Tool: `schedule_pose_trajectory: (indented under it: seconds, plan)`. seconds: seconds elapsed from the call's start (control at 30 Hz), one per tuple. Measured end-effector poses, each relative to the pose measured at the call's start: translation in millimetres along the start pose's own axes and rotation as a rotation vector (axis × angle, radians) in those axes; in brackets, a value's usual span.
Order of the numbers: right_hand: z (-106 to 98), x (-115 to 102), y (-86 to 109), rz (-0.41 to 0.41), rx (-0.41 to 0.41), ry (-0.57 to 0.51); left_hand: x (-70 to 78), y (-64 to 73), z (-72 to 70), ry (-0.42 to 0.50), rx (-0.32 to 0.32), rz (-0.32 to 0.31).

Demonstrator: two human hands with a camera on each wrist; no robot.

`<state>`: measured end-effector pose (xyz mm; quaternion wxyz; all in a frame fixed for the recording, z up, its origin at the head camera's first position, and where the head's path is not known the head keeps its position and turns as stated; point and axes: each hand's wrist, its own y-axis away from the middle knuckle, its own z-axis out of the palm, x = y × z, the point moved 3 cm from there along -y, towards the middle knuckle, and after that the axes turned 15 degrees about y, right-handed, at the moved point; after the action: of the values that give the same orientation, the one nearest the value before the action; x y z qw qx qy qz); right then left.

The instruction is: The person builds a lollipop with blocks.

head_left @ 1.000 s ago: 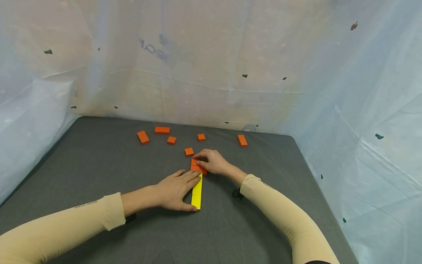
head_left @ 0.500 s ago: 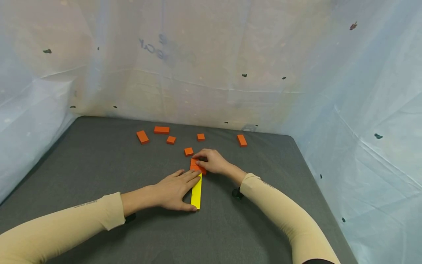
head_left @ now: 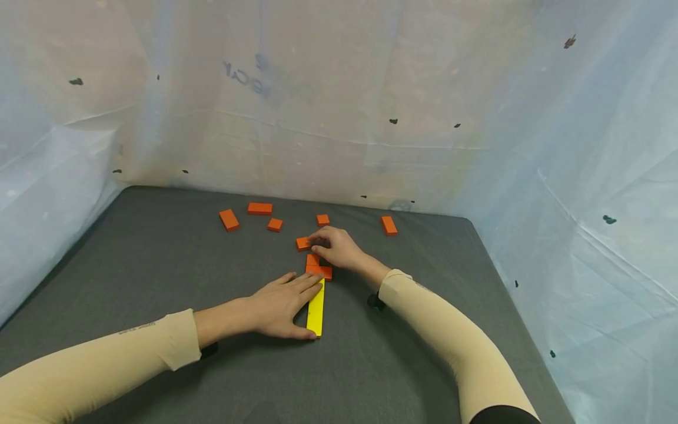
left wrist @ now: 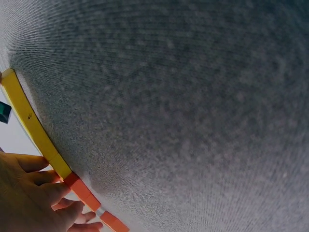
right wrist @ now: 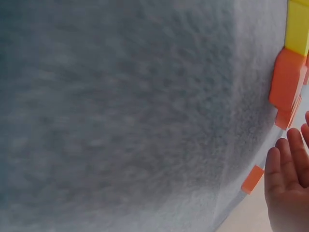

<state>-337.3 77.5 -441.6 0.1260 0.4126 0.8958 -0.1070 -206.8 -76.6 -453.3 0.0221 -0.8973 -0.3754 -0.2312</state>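
A row of yellow blocks (head_left: 315, 315) runs away from me at the middle of the table, with orange blocks (head_left: 325, 273) against its far end. My left hand (head_left: 281, 307) rests along its left side, fingers straight, fingertips on the orange-yellow join and thumb at the near end. Part of the row is hidden under those fingers. One small orange block (head_left: 312, 259) tops the group. Just beyond it lies a separate small orange block (head_left: 302, 243). My right hand (head_left: 339, 247) reaches to that separate block from the right, fingertips at its right edge, thumb spread from the index finger.
Farther back lie loose orange blocks: two long ones (head_left: 229, 220) (head_left: 260, 209) at left, a small one (head_left: 275, 225) near them, another small one (head_left: 323, 219) past my right hand, and a long one (head_left: 389, 225) at right. Plastic sheeting (head_left: 339, 147) surrounds the grey table (head_left: 159, 253).
My right hand has left the small orange block at the group's far end and moved slightly away from me to the separate one. The left hand has stayed in place.
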Motion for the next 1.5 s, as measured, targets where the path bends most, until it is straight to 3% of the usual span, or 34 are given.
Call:
schedule_pose_trajectory:
  seconds: [0.3,0.63,1.17,1.5]
  plan:
    - [5.1,6.2,-18.5,0.054,-0.005,0.005,-0.3,-1.2,0.8,-0.011,0.001,-0.007]
    - [6.2,7.3,-24.3,0.058,-0.049,0.003,-1.0,-3.3,1.3,-0.012,-0.005,-0.014]
    - [8.6,8.0,-25.3,0.021,-0.066,0.034,-0.5,-2.0,0.8,-0.013,-0.013,-0.014]
    - [-5.9,9.4,-8.1,0.044,-0.018,0.010,-0.3,-1.8,0.5,-0.022,-0.015,-0.021]
